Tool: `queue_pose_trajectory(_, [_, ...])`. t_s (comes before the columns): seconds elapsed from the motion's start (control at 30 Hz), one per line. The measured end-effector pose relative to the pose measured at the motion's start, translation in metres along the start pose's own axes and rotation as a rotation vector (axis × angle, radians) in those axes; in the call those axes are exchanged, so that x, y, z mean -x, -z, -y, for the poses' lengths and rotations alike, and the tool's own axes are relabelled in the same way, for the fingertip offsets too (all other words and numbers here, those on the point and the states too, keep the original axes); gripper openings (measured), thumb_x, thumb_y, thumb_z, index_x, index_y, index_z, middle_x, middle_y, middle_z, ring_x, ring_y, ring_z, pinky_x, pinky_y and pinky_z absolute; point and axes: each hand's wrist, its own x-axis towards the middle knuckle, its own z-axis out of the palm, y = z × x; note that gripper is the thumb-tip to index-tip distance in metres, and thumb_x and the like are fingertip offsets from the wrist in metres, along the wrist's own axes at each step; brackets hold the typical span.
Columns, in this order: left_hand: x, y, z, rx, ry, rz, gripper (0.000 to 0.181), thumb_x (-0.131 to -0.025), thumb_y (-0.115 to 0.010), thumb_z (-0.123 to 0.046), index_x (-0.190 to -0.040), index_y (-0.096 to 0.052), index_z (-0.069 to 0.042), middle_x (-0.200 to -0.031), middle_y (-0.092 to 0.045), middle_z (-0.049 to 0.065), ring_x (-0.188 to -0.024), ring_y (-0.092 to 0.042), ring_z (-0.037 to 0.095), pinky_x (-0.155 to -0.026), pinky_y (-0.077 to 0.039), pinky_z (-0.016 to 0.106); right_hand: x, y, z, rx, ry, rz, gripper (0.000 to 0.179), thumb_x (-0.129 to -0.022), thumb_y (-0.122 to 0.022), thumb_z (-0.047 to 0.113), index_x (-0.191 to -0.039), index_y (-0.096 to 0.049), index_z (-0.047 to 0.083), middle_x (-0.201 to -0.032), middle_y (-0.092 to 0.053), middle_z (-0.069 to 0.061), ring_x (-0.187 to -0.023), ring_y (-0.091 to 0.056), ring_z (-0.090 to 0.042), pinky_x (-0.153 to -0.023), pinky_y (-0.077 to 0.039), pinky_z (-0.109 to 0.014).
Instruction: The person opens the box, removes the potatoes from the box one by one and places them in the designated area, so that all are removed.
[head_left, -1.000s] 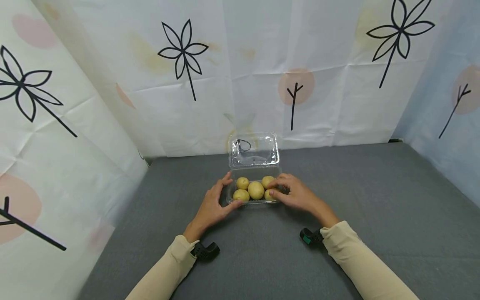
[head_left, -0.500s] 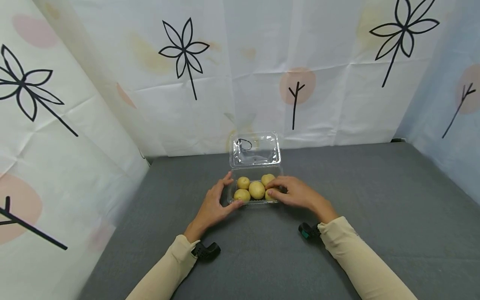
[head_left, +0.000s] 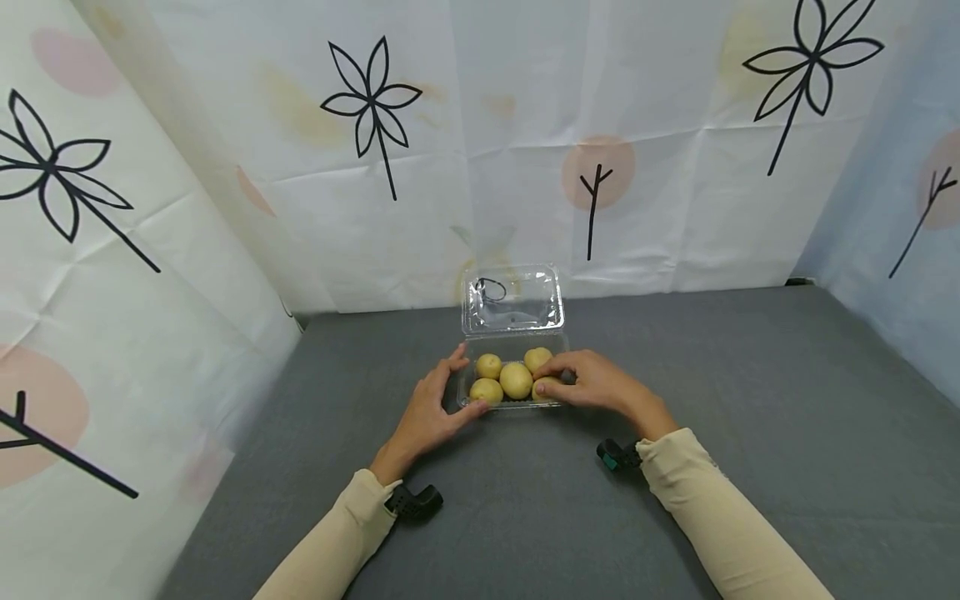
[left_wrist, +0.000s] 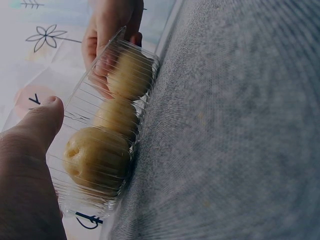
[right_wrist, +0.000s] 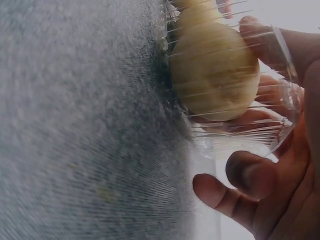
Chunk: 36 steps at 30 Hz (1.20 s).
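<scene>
A clear plastic clamshell container [head_left: 519, 343] stands near the table's far side, holding several pale yellow potatoes [head_left: 516, 381]. My left hand [head_left: 426, 412] holds the container's left end, thumb at the front rim and fingers along the left side. Those fingers are mostly hidden behind it in the left wrist view. From the right, my right hand [head_left: 600, 387] reaches over the wall and grips the front-right potato [right_wrist: 215, 75] between thumb and fingers. Its other fingertips lie outside the right end wall in the right wrist view.
The container's lid [head_left: 513, 302] is raised, leaning back toward the patterned cloth backdrop [head_left: 480, 183]. Cloth also hangs at the left and right. Grey fabric covers the table [head_left: 735, 400]. Each wrist bears a black camera mount.
My right hand stays at the front-right potato, its wrist and sleeve shifting slightly. The left hand keeps its place at the container. The head view drifts a little.
</scene>
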Motion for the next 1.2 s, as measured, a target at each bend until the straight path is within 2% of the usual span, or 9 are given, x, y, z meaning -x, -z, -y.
queue_pose_trajectory(0.2, [0.0005, 0.0003, -0.0003, -0.003, 0.014, 0.006, 0.090, -0.089, -0.073, -0.051, -0.162, -0.030, -0.018, -0.152, -0.054, 0.005, -0.149, -0.039, 0.034, -0.117, -0.029, 0.066, -0.0005, -0.0039, -0.0065, -0.018, 0.026, -0.028, 0.026, -0.097, -0.070, 0.027, -0.117, -0.077, 0.011, -0.117, -0.076, -0.007, -0.107, -0.069, -0.024, -0.092, -0.054, -0.044])
queue_pose_trajectory(0.43, [0.0000, 0.0004, -0.0012, -0.010, 0.021, 0.009, 0.082, -0.090, -0.071, -0.054, -0.156, -0.039, -0.018, -0.164, -0.039, 0.001, -0.152, -0.036, 0.032, -0.118, -0.025, 0.068, 0.0005, -0.0035, -0.0049, -0.027, 0.044, -0.034, 0.027, -0.097, -0.071, 0.025, -0.119, -0.076, 0.010, -0.116, -0.076, -0.008, -0.103, -0.068, -0.022, -0.088, -0.054, -0.043])
queue_pose_trajectory(0.67, [-0.0014, 0.0014, -0.0025, -0.003, 0.013, 0.004, 0.083, -0.090, -0.073, -0.049, -0.158, -0.037, -0.019, -0.162, -0.043, 0.003, -0.151, -0.036, 0.032, -0.118, -0.026, 0.068, 0.0016, -0.0027, 0.0001, -0.003, 0.032, -0.046, 0.030, -0.096, -0.072, 0.027, -0.121, -0.075, 0.010, -0.118, -0.075, -0.008, -0.108, -0.069, -0.025, -0.092, -0.054, -0.047])
queue_pose_trajectory(0.77, [-0.0002, 0.0012, -0.0019, -0.004, 0.005, 0.006, 0.080, -0.090, -0.073, -0.049, -0.155, -0.041, -0.015, -0.164, -0.039, 0.003, -0.152, -0.036, 0.031, -0.118, -0.027, 0.067, 0.0027, -0.0031, 0.0011, 0.022, 0.045, -0.062, 0.031, -0.096, -0.073, 0.026, -0.121, -0.075, 0.009, -0.116, -0.075, -0.008, -0.104, -0.069, -0.024, -0.090, -0.054, -0.047])
queue_pose_trajectory(0.9, [0.0021, 0.0006, -0.0007, 0.003, -0.002, 0.008, 0.073, -0.091, -0.072, -0.051, -0.147, -0.048, -0.011, -0.168, -0.030, 0.000, -0.153, -0.034, 0.031, -0.118, -0.027, 0.067, 0.0033, -0.0037, 0.0018, 0.041, 0.056, -0.082, 0.032, -0.095, -0.074, 0.026, -0.121, -0.075, 0.008, -0.111, -0.076, -0.006, -0.096, -0.067, -0.018, -0.085, -0.053, -0.042])
queue_pose_trajectory(1.07, [0.0025, -0.0001, -0.0004, 0.006, -0.007, 0.006, 0.073, -0.091, -0.071, -0.052, -0.146, -0.049, -0.010, -0.169, -0.030, -0.001, -0.152, -0.035, 0.030, -0.118, -0.027, 0.067, 0.0044, -0.0037, 0.0013, 0.043, 0.066, -0.112, 0.031, -0.094, -0.075, 0.025, -0.120, -0.076, 0.009, -0.107, -0.076, -0.003, -0.086, -0.061, -0.009, -0.076, -0.050, -0.030])
queue_pose_trajectory(1.2, [0.0022, 0.0001, -0.0013, 0.009, -0.008, 0.003, 0.073, -0.091, -0.071, -0.051, -0.147, -0.049, -0.010, -0.168, -0.031, 0.001, -0.152, -0.035, 0.031, -0.118, -0.026, 0.068, 0.0051, -0.0031, 0.0004, 0.031, 0.068, -0.143, 0.030, -0.093, -0.075, 0.024, -0.120, -0.076, 0.010, -0.105, -0.076, -0.001, -0.084, -0.060, -0.008, -0.073, -0.050, -0.027])
